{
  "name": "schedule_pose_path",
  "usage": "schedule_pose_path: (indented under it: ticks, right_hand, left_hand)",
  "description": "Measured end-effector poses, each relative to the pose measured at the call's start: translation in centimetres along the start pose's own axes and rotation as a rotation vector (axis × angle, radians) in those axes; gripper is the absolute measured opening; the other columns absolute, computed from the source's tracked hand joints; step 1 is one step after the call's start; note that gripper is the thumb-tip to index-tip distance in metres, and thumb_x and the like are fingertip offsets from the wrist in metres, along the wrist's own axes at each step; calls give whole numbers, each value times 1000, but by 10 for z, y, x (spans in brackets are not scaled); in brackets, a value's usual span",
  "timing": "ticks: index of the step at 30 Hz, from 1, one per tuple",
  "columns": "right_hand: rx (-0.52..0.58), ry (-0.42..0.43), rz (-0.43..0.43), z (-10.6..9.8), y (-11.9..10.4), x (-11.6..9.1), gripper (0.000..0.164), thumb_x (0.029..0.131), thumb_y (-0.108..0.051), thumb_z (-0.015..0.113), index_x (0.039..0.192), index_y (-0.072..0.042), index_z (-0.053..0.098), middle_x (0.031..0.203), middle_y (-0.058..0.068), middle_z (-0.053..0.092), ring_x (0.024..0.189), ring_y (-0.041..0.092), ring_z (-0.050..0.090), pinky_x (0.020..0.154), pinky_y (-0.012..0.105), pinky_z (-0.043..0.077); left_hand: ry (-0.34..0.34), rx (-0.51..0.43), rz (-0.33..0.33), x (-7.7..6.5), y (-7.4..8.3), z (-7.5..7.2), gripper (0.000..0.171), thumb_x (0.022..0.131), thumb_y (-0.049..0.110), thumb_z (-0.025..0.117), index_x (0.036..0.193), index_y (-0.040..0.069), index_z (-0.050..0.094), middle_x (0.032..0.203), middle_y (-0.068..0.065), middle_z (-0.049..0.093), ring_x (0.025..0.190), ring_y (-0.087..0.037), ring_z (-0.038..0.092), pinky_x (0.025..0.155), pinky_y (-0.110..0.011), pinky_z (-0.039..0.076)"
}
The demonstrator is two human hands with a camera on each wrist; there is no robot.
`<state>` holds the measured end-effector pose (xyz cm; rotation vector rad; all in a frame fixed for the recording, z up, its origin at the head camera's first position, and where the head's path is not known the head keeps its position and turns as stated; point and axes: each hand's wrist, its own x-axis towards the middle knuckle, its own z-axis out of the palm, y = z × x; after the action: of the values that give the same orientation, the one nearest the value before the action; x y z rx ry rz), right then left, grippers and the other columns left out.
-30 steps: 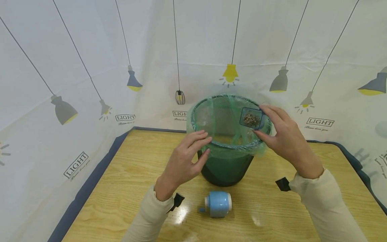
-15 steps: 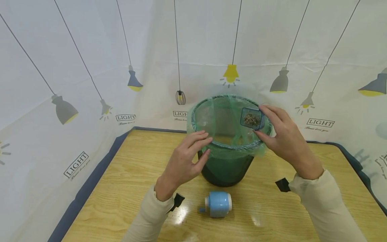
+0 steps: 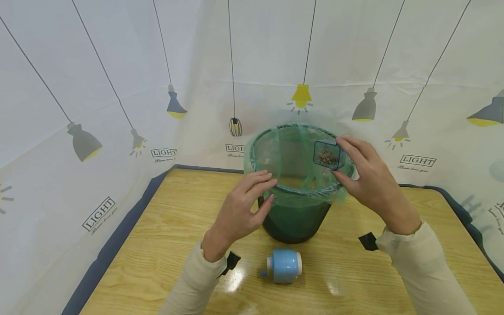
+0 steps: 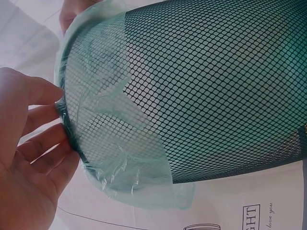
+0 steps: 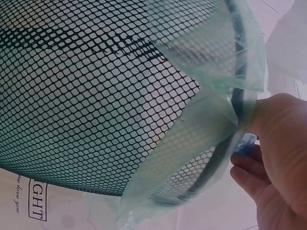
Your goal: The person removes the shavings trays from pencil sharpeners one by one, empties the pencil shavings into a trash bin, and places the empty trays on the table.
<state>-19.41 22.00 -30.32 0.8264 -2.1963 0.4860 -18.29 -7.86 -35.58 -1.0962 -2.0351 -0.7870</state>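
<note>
My right hand (image 3: 372, 179) pinches a small clear blue shavings drawer (image 3: 334, 166) between thumb and fingers. It is tilted over the bin's right side, and brown pencil shavings (image 3: 327, 156) lie in it. The right wrist view shows just a blue bit of the drawer (image 5: 245, 143) behind the rim. Below is a dark mesh trash bin (image 3: 295, 223), lined with a thin green bag (image 3: 267, 153) folded over its rim. At the near left rim, my left hand (image 3: 240, 208) rests its loosely bent fingertips (image 4: 67, 165) on the bag's edge.
A light blue pencil sharpener (image 3: 285, 266) with white ends lies on its side in front of the bin, a small blue knob at its left. The wooden table (image 3: 165, 232) meets a white lamp-print cloth (image 3: 204, 52) behind and at the sides.
My right hand has tipped the drawer slightly further, and the shavings have shifted a little within it. The left hand and the bin have stayed put.
</note>
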Motion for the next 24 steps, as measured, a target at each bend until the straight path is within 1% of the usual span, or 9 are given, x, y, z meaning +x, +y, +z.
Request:
schedule_pose_path:
  ticks: [7,14,24]
  right_hand:
    - [-2,-2,-12,0,-2,1,82,70,11,83,144,3,47,143,22,48,130,37,46,100,45,43]
    - [-2,-7,-19,-1,-4,1,82,72,12,81,145,3,46,144,22,46,131,38,45,94,50,46]
    - [-3,-7,-42,-1,-4,1,84,71,13,81,146,2,45,144,24,45,131,38,44,90,48,47]
  left_hand:
    - [7,-1,8,0,-1,0,31,89,7,70,119,-2,68,125,-17,63,126,-29,56,110,-35,43]
    - [-4,-6,-2,-1,-1,0,32,89,7,70,120,-1,68,126,-16,63,126,-28,56,110,-34,43]
    - [-9,0,0,0,-1,-1,32,89,7,70,121,-1,68,126,-16,63,126,-28,56,110,-34,43]
